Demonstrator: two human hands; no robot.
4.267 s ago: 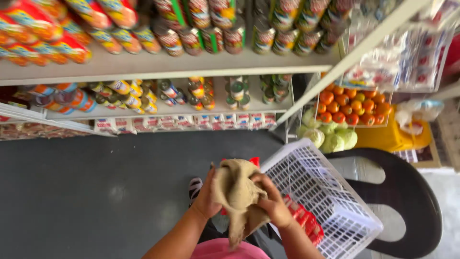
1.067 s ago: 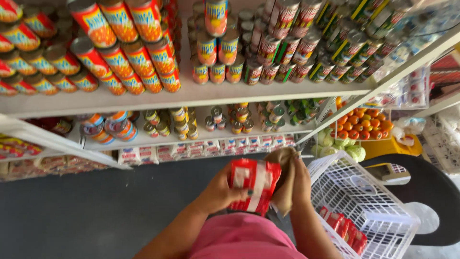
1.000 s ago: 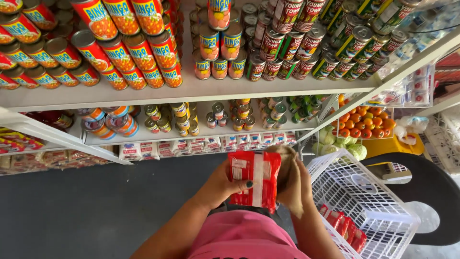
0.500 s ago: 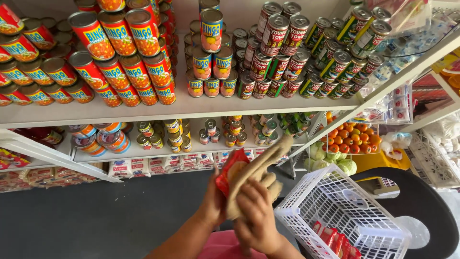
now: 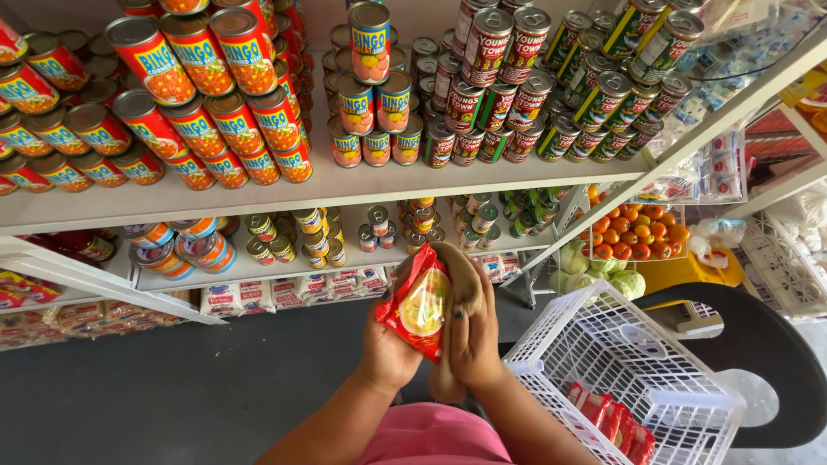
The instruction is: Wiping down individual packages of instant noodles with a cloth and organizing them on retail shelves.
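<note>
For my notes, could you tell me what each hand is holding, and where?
The left hand grips a red packet by its lower edge; the right hand presses a brown cloth against it.

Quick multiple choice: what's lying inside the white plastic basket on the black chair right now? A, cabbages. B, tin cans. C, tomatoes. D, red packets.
D: a few red packets lie at the near end of the white basket, while the cans stand on the shelves and the tomatoes and cabbages sit farther back beyond the shelf end.

Head view, steeply downward (close) toward shelves (image 5: 345, 185)
</note>
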